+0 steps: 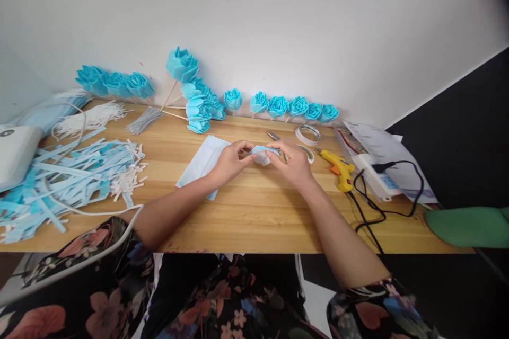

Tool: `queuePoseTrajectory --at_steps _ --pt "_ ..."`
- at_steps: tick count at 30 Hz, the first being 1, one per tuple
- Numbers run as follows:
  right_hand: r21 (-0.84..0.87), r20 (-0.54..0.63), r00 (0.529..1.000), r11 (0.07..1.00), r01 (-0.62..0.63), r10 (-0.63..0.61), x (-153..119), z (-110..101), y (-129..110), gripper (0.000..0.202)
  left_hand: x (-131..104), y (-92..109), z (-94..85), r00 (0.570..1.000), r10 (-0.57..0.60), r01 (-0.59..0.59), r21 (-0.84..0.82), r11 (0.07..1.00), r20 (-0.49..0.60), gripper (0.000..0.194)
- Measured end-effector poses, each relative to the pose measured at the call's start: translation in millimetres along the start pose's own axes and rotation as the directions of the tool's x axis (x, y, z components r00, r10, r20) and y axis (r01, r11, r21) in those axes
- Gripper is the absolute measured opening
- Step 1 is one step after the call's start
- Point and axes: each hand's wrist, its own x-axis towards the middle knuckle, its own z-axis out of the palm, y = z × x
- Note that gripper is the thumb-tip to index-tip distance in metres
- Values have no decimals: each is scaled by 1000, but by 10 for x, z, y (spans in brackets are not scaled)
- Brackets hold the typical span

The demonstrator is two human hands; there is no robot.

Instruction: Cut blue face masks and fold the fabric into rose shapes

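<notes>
Between my two hands, above the middle of the wooden table, is a small folded piece of light blue and white mask fabric (262, 155). The fingers of my left hand (234, 161) pinch its left end. My right hand (292, 161) pinches the other end with thumb and fingers. Flat light blue mask sheets (202, 161) lie beside and partly under my left hand. Just behind my right hand are scissors (272, 136), their handles partly hidden by it. A roll of tape (308, 135) rests a little farther back.
Several blue fabric roses (199, 106) on sticks lean along the wall. Cut blue strips (83, 169) pile up at left beside a white device (18, 153) with a cable. At right lie a yellow glue gun (339, 169), a power strip (376, 177) with black cords, and papers (382, 148).
</notes>
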Motion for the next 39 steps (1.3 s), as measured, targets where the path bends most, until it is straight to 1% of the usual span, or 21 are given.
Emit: queuePoseTrajectory --at_steps 2,4,6,8,12,14,15,18,19,20,23,25,29,33,36,39 --pt "6 35 999 1000 8 -8 -6 17 11 17 -1 -18 1 1000 -3 3 42 999 15 18" --pt "20 70 998 1000 -10 9 -13 39 27 31 -4 -32 3 999 -2 -1 72 997 42 19" --pt "41 105 993 998 -52 47 -20 57 41 48 -10 -36 6 998 7 -12 85 996 58 18" --pt "66 140 986 993 -102 92 -20 62 48 59 -17 -33 10 998 19 -24 93 995 58 16" --pt "98 207 962 974 -204 181 -2 31 53 68 -22 -32 19 998 23 -29 107 994 53 12" --pt "78 222 950 967 -242 220 9 13 68 65 -17 -38 21 999 14 -17 97 995 36 11" --pt "61 224 944 964 -260 240 12 8 82 59 -14 -40 21 1000 9 -11 90 996 26 10" --pt "24 224 930 952 -306 293 11 15 128 27 -6 -39 16 1000 6 -7 99 995 9 10" --pt "24 227 925 948 -318 305 8 23 139 20 -5 -34 13 1000 8 -10 119 993 11 11" --pt "28 235 921 945 -325 310 4 32 145 18 -6 -28 10 1000 11 -13 152 988 14 12" --pt "57 269 917 946 -320 294 -5 62 130 18 -11 -8 2 1000 8 -13 274 962 21 17" --pt "76 277 921 949 -307 276 -8 80 103 17 -15 2 -1 1000 -3 -4 312 950 22 16" --pt "91 276 921 946 -310 275 -11 111 71 16 -14 1 -4 1000 -26 24 305 952 3 17" --pt "115 288 911 933 -340 296 -7 95 93 29 -5 3 -1 999 -33 38 300 953 -22 17" --pt "77 300 903 936 -345 308 4 40 118 37 -7 26 2 999 -43 47 284 958 -20 15" --pt "11 352 885 944 -329 304 12 -10 124 34 -14 47 3 999 -41 47 293 955 -25 18"
